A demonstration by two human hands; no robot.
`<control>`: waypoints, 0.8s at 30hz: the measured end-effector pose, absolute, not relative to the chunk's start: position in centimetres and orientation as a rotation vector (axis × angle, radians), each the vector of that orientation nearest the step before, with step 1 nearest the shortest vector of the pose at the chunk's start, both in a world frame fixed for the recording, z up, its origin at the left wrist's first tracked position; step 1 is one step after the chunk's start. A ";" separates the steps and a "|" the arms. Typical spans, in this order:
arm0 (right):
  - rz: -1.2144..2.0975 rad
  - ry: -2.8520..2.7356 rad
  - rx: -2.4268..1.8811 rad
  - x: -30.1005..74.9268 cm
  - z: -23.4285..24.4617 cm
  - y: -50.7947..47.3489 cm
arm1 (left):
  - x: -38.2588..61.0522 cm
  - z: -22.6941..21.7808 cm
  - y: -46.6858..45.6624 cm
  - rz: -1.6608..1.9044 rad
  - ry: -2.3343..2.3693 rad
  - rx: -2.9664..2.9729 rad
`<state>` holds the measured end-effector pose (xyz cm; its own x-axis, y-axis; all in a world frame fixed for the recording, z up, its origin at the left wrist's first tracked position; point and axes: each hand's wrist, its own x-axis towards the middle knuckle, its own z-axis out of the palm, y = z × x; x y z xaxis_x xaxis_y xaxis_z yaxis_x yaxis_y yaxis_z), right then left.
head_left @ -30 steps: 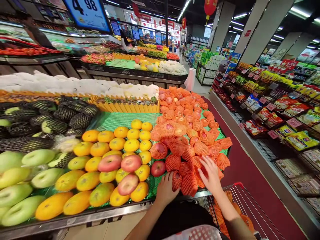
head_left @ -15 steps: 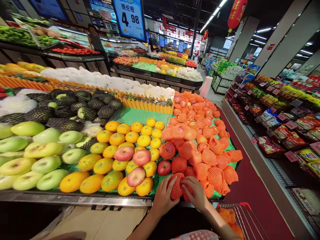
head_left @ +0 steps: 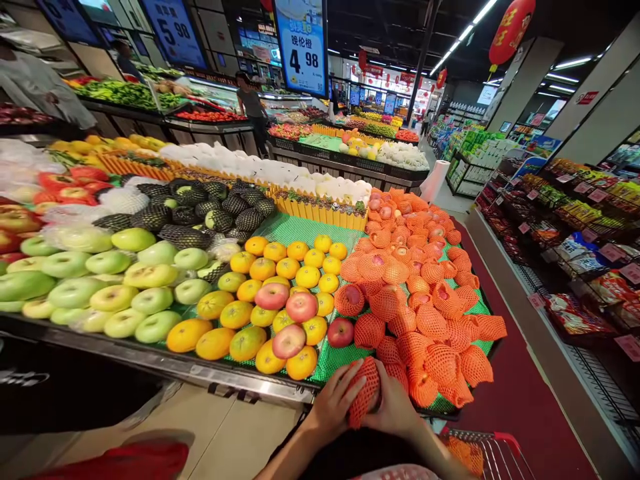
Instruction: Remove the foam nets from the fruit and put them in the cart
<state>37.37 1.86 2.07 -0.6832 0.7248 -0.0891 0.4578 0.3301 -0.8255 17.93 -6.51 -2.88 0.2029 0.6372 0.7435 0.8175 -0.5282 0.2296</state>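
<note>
Both my hands hold one fruit wrapped in an orange foam net (head_left: 364, 392) at the near edge of the produce stand. My left hand (head_left: 334, 405) cups its left side with the fingers curled over it. My right hand (head_left: 394, 408) closes round its right side. Just beyond lies a heap of orange-netted fruit (head_left: 425, 313) on green matting (head_left: 336, 353). A bare red apple (head_left: 341, 331) sits to the left of that heap.
Oranges with three pinkish apples on top (head_left: 280, 313) lie left of my hands, then green apples (head_left: 125, 287) and dark-netted fruit (head_left: 200, 207). A red-handled cart (head_left: 480, 443) stands at my right. A snack shelf (head_left: 575, 267) lines the red-floored aisle. People stand far off.
My right hand came off the netted heap and joined my left. Together they drew one netted fruit back to the stand's edge and lifted it. The view swung left.
</note>
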 end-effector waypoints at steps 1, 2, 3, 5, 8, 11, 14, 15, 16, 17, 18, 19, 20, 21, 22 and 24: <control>1.295 -2.243 -1.054 37.7 1.9 1.9 | 18.1 -3.0 -6.5 -1.228 -1.396 -2.274; 1.309 -2.173 -1.050 38.0 2.0 2.0 | 18.3 -3.1 -6.4 -1.228 -1.415 -2.274; 1.323 -2.097 -1.052 38.3 2.2 2.2 | 18.4 -3.2 -6.3 -1.225 -1.440 -2.271; 1.345 -1.962 -1.066 38.9 3.0 2.8 | 18.6 -3.4 -6.1 -1.223 -1.505 -2.271; 1.379 -1.911 -1.089 39.4 3.8 3.4 | 18.9 -3.5 -5.9 -1.261 -1.576 -2.273; 1.498 -1.906 -1.027 39.1 3.3 3.1 | 19.0 -3.2 -6.1 -1.259 -1.571 -2.255; 1.738 -1.711 -0.981 38.4 1.9 2.4 | 18.9 -3.2 -6.6 -1.244 -1.539 -2.257; 1.796 -1.654 -0.980 38.2 1.5 2.4 | 18.8 -3.3 -6.8 -1.254 -1.544 -2.259; 1.823 -1.621 -0.988 38.0 1.2 2.5 | 18.6 -3.4 -7.0 -1.270 -1.561 -2.260; 1.816 -1.607 -1.012 37.9 0.9 2.7 | 18.4 -3.6 -7.1 -1.290 -1.582 -2.255; 1.786 -1.602 -1.050 37.7 0.8 2.9 | 18.2 -3.7 -7.3 -1.309 -1.601 -2.243; 1.747 -1.596 -1.094 37.6 0.8 3.3 | 17.9 -3.8 -7.4 -1.325 -1.614 -2.229; 1.719 -1.585 -1.129 37.4 0.8 3.7 | 17.6 -3.9 -7.5 -1.330 -1.623 -2.213; 1.711 -1.570 -1.148 37.3 0.9 4.0 | 17.3 -4.0 -7.5 -1.326 -1.621 -2.194; 1.723 -1.553 -1.151 37.2 1.0 4.3 | 17.1 -4.0 -7.6 -1.326 -1.614 -2.170; 1.770 -1.521 -1.125 37.0 1.3 4.8 | 16.8 -4.0 -7.8 -1.347 -1.664 -2.109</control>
<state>37.00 4.76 1.32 -0.5026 0.8299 -0.2423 0.1145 -0.2139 -0.9701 16.79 -7.81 -4.00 -0.0099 0.7125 0.7016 0.8346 -0.3806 0.3983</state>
